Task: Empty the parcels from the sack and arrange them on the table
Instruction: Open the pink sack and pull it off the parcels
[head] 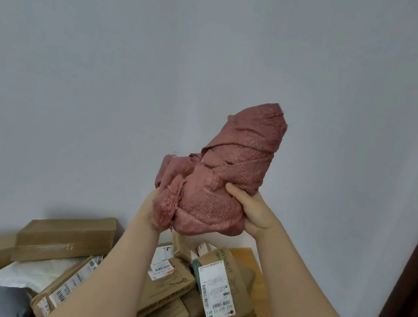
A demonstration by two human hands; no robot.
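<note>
Sack (229,177): bundled, contents unseen, above parcels (222,282).
Left grip (152,215): clutching sack, 8 o'clock.
Right grip (251,213): clutching sack, 4 o'clock.

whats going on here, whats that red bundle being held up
A person holds a red woven sack, bunched and wrapped around itself, up in front of the wall with both hands. The left hand grips its lower left end and the right hand grips its lower right side. Below it, cardboard boxes and white mailers lie in a loose heap on the table, not yet arranged.
</note>
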